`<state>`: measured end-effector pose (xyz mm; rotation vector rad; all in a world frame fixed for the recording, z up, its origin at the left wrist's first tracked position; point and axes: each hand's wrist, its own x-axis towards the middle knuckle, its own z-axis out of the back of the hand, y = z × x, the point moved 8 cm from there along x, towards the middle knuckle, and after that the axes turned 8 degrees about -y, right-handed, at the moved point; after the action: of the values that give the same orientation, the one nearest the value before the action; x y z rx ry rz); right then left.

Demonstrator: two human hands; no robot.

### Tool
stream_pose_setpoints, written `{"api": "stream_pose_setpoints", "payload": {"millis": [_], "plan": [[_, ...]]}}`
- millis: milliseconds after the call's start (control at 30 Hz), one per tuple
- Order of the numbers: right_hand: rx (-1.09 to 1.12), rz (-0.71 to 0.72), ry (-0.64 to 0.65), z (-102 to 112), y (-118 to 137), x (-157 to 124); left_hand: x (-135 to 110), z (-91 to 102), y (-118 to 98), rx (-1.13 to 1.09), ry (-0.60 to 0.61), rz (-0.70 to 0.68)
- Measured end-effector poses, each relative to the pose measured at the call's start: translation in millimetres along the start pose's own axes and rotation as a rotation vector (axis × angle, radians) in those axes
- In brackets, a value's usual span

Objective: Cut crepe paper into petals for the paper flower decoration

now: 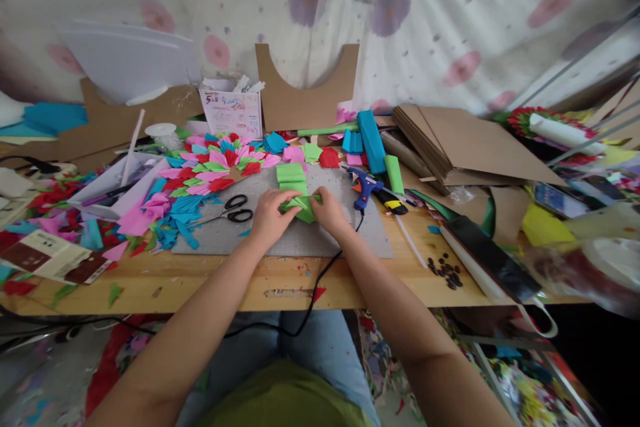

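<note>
Both hands meet over a grey cutting mat (370, 240) at the middle of the table. Between them is a strip of green crepe paper (293, 177), its far end lying folded on the mat. My left hand (273, 217) pinches the paper's left side between thumb and fingers. Opposite it, my right hand (327, 210) grips the right edge with closed fingers. Black-handled scissors (237, 208) lie left of my left hand. A blue glue gun (364, 187) rests to the right of my right hand, beside a yellow-and-black utility knife (391, 201).
Colourful paper petals (220, 163) cover the left side, around a white box (125, 183). Crepe paper rolls (371, 140) and stacked cardboard (475, 147) stand behind at right. Dark round pieces (447, 272) lie near the front edge. A black cord (325, 277) hangs over that edge.
</note>
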<state>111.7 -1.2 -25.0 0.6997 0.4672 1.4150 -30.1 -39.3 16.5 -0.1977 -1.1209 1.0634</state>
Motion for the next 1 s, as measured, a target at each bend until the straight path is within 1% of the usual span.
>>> {"api": "stream_pose_setpoints", "payload": {"millis": [200,300,700,800,1000], "plan": [[-0.068,0.016,0.05,-2.3,2.7,-2.4,1.0,3.6,-14.8,0.158,-0.003,-0.152],[-0.085,0.034,0.056,-3.6,2.8,-2.6,0.2,3.6,-18.4,0.212,0.004,-0.198],[-0.101,0.078,0.059,-7.8,4.9,-2.3,-1.5,0.1,-16.9,0.252,0.005,-0.264],[-0.094,0.087,0.06,-7.9,5.3,-2.4,-1.7,1.3,-19.3,0.246,-0.002,-0.282],[-0.064,0.089,0.056,-6.0,5.2,-3.1,-0.6,6.6,-20.9,0.249,-0.023,-0.274]]}}
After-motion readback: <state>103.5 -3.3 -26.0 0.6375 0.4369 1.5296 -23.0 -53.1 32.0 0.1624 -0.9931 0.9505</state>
